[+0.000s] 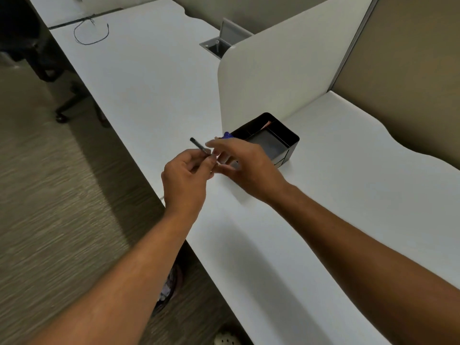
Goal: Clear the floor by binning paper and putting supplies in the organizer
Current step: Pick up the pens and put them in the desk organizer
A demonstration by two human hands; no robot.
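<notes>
The left hand [185, 174] pinched a dark pen [199, 146] by one end over the edge of the white table [323, 195], and the right hand [245, 161] (fingers spread, whether it held anything I could not tell) reached in beside it, so a fumbled pass could have dropped the pen onto the carpet [62, 195]. Just behind them stood the black organizer [290, 143], something pinkish in a back compartment, something blue at its near corner.

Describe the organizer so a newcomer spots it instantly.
Find the white desk where the rounded cream divider panel ends. At the panel's foot sits the organizer: a black open-top box with inner compartments, just beyond the hands. It is the only dark box on the desk.
</notes>
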